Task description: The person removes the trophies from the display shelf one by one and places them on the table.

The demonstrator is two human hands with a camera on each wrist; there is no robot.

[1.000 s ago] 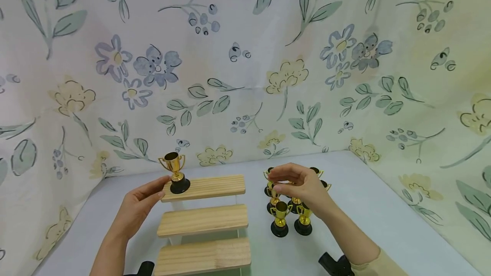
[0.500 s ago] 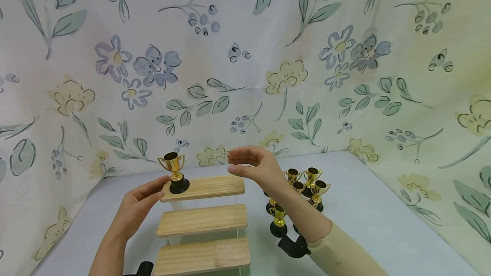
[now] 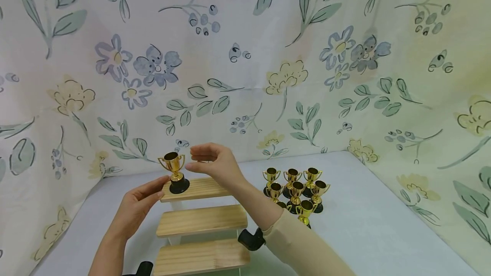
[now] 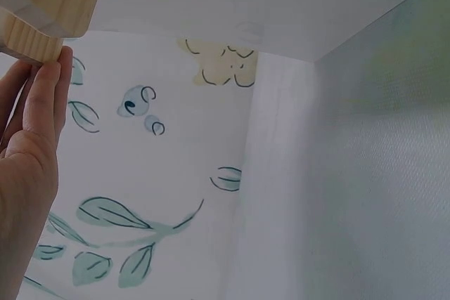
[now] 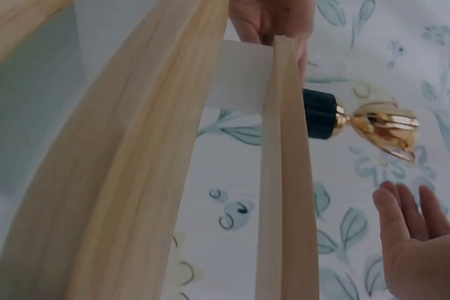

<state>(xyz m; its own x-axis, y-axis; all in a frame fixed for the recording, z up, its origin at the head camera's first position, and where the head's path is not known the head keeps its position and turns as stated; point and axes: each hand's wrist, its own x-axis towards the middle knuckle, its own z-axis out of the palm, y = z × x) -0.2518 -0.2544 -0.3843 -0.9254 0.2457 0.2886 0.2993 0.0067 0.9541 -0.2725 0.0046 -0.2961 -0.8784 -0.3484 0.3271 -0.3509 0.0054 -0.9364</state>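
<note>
A small gold trophy cup [image 3: 174,163] with a black base stands upright at the left end of the top wooden step [image 3: 207,187]. My left hand [image 3: 138,203] touches that end of the step, its fingers fairly straight against the wood in the left wrist view, just left of the cup's base. Close to the cup's right handle, my right hand [image 3: 216,163] hovers over the step with fingers and thumb spread and nothing between them. In the right wrist view a gap shows between the right hand [image 5: 415,244] and the trophy cup [image 5: 383,128].
Two lower wooden steps [image 3: 201,220] descend toward me below the top one. On the white table [image 3: 368,208] to the right stands a group of several similar trophy cups [image 3: 297,191], partly hidden by my right sleeve [image 3: 291,237]. A floral cloth [image 3: 245,67] hangs behind.
My right hand has moved left from over the group of trophies to beside the cup on the top step. The left hand and that cup have stayed put.
</note>
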